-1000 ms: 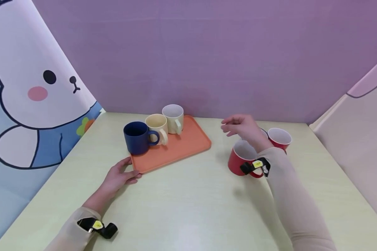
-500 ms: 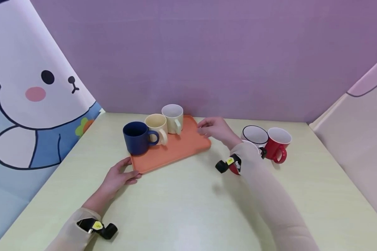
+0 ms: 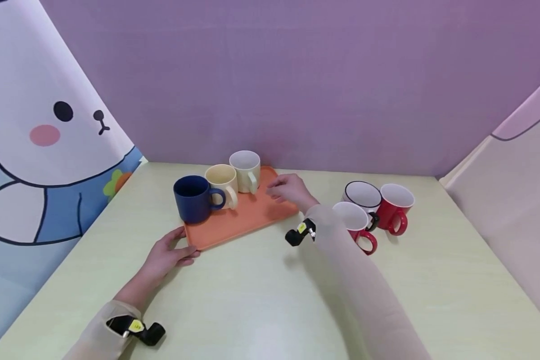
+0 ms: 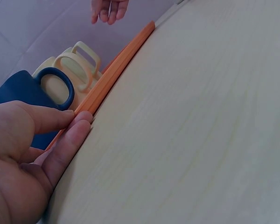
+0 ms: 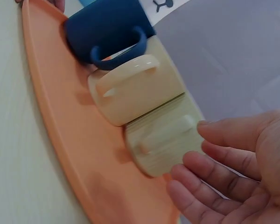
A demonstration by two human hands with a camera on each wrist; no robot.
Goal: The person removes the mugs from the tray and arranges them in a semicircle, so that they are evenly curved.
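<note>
My left hand (image 3: 164, 256) pinches the near-left corner of an orange tray (image 3: 234, 225), thumb on top of the rim and fingers under it, as the left wrist view shows. Along the tray's left side stand a navy blue mug (image 3: 191, 202), a cream-yellow mug (image 3: 220, 181) and a pale green mug (image 3: 246, 167), upright with handles towards the right. Over the tray's right part hovers my right hand (image 3: 290, 190), holding nothing. Its relaxed fingers point at the pale green mug (image 5: 163, 140), which lies closest to them in the right wrist view.
On the right of the table (image 3: 261, 300) stand a white mug with a dark rim (image 3: 363, 195), a red mug (image 3: 393, 210) and another red mug (image 3: 353, 217), partly behind my right sleeve. A purple backdrop (image 3: 270, 85) rises behind the table.
My right hand has moved left from above the red and white mugs to over the tray near the pale green mug. The left hand keeps its hold on the tray corner.
</note>
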